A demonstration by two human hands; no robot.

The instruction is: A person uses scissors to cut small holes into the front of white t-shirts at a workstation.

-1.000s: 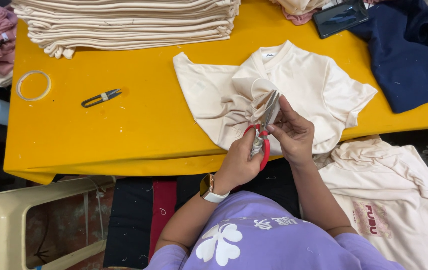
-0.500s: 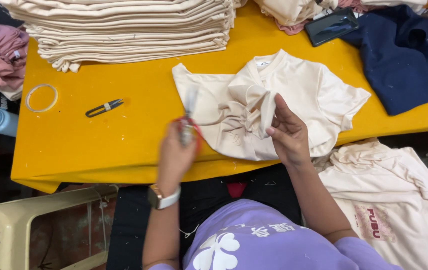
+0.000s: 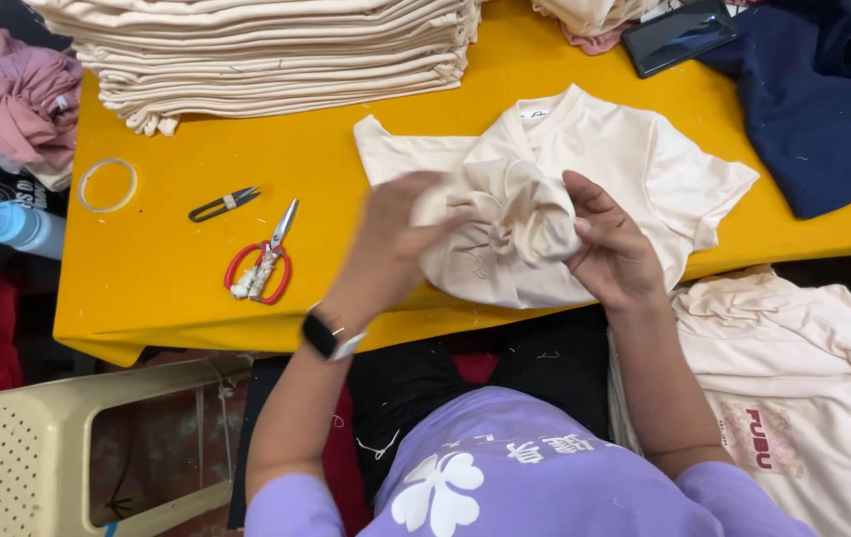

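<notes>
A cream shirt (image 3: pixel 585 169) lies on the yellow table (image 3: pixel 177 268) right before you, its middle bunched between your hands. Your right hand (image 3: pixel 609 249) grips the bunched cloth from the right; your left hand (image 3: pixel 396 239), blurred, closes on it from the left. Red-handled scissors (image 3: pixel 261 264) lie apart to the left, near small snips (image 3: pixel 222 204).

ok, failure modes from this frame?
1. The red-handled scissors and the small black snips lie loose on the yellow table beside the left hand; a sweep of the forearm could likely catch a blade or knock them off.
2. The cream shirt hangs over the table's front edge, bunched between the left hand and the right hand; it might slide off.
3. The phone sits close to the piled fabric and could get dragged.
</notes>
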